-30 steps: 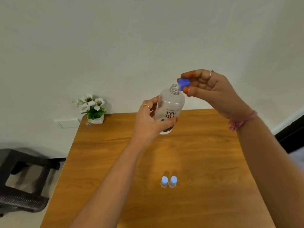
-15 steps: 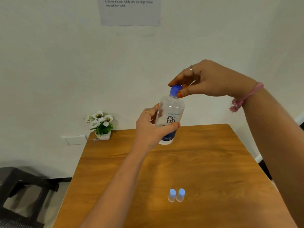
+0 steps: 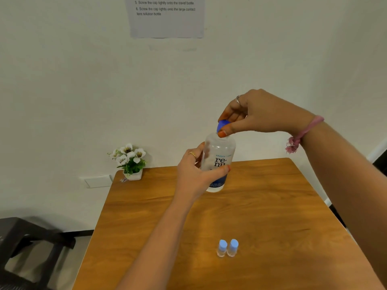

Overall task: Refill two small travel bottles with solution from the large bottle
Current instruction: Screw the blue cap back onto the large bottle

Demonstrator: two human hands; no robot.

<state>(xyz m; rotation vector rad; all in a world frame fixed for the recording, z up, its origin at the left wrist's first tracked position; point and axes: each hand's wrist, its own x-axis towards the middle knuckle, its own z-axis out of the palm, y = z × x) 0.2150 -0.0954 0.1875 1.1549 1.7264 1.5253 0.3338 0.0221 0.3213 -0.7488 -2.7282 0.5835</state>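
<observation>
The large clear solution bottle [image 3: 218, 155] with a dark blue label is held upright above the wooden table [image 3: 261, 216]. My left hand [image 3: 193, 174] wraps around its body. My right hand [image 3: 257, 114] pinches the blue cap [image 3: 222, 124] on top of the bottle's neck with thumb and fingers. Two small clear travel bottles [image 3: 227, 248] with light blue caps stand side by side, touching, on the table nearer to me.
A small white pot of white flowers [image 3: 130, 162] stands at the table's far left corner by the wall. A printed instruction sheet [image 3: 166, 16] hangs on the wall. A dark chair [image 3: 27, 248] sits at the lower left.
One second ago the cap was off and beside the open neck. My right hand has since set it on the neck and grips it there. The view tilted up.
</observation>
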